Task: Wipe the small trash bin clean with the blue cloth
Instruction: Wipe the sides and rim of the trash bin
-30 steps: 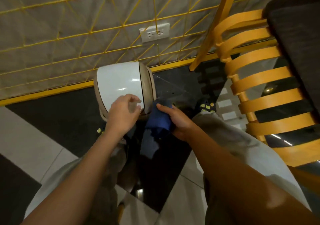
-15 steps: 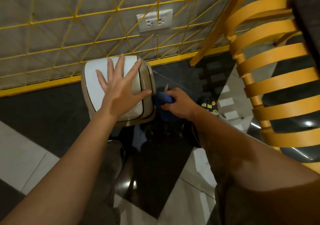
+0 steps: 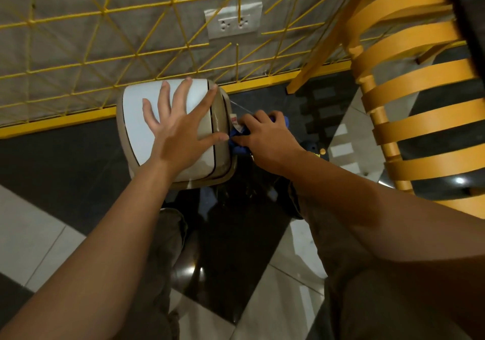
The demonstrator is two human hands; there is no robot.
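"Where are the hands?"

"My left hand (image 3: pixel 181 135) lies flat on the lid, fingers straight and spread wide, gripping nothing. My right hand (image 3: pixel 265 140) is curled tight round the bunched blue cloth (image 3: pixel 237 150) and presses it against the bin's right edge. A small white tag (image 3: pixel 234 121) sticks up from the cloth beside my knuckles."

"And the bin itself?"

"It's a small trash bin (image 3: pixel 136 119) with a glossy white lid and a beige plastic body. It stands on the floor just in front of the wall, between my knees."

"What's the floor like?"

"Polished tile (image 3: pixel 65 169), black under the bin, with white tiles nearer me. It's shiny enough to throw back lights."

"And the room around it?"

"There's a grey wall behind a yellow wire grid (image 3: pixel 105 51) of triangles, and a yellow strip (image 3: pixel 57 124) runs along its foot. A white double wall socket (image 3: pixel 233 23) sits above the bin. On my right is a chair (image 3: pixel 409 103) with a back of curved orange-yellow wooden slats."

"Anything in the bin?"

"I can't tell. The lid is down under my palm, so the inside is hidden."
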